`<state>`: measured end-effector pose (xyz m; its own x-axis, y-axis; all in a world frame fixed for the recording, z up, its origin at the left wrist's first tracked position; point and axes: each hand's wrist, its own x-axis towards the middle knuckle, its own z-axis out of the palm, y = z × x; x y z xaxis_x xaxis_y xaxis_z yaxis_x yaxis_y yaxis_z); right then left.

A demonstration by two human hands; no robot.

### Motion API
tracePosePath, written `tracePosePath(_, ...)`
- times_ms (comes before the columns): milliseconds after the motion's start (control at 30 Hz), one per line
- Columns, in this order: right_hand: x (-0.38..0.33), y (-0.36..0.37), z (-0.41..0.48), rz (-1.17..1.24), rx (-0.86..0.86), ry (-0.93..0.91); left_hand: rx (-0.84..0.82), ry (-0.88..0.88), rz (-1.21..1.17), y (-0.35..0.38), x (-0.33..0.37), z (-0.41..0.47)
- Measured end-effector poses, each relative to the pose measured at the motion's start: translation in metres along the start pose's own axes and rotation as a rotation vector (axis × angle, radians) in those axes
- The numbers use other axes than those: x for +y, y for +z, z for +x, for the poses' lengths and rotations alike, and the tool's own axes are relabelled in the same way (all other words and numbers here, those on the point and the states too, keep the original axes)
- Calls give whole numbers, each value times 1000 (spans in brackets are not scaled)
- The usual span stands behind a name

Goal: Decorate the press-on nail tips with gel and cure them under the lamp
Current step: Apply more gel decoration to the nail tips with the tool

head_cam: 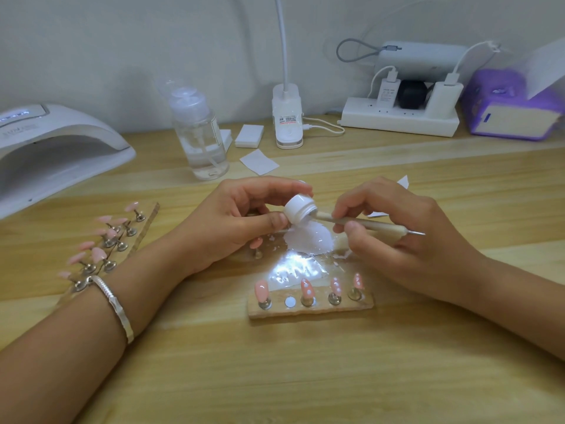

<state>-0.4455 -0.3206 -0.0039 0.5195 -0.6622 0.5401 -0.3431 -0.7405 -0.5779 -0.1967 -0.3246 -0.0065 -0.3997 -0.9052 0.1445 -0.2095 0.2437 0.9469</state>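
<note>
Jar: a small white jar [298, 209], tipped on its side with the mouth facing right, just above the gel.
Left hand: the left hand [241, 224] has it, thumb and forefinger clamped on the jar and the other fingers curled in behind.
Right hand: the right hand [406, 231] has thumb and fingers pinched together round the tool.
Tool: a pale stick [367, 223] lying almost level. Its left end is right at the jar's mouth, and its metal point pokes out past the right knuckles.
Gel: a white patch [308, 240] on a clear sheet [293, 270], directly under the jar.
Holder: a wooden block [308, 312] nearest the person, with four pink tips [306, 287] upright on metal pegs. Three carry white dots, and the leftmost looks plain.
Loose tip: one pink tip on a peg [256, 244], just below the left thumb.
Strip: a second strip [107, 240] of pink tips beside the left wrist, blurred.
Lamp: the white lamp [55, 148] at far left, well apart from both hands.
Writing: there is lettering on the lamp top, a sticker on the desk light [287, 117] and print on a charger [386, 91], all too blurred to read.
</note>
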Motion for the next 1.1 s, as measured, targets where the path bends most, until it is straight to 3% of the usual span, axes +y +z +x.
tracePosePath(867, -2, -2, 0, -6, 12, -39, -1, 15, 24, 0, 2, 0)
tracePosePath(1100, -2, -1, -1, -5, -57, 11, 2, 29, 12, 1, 2, 0)
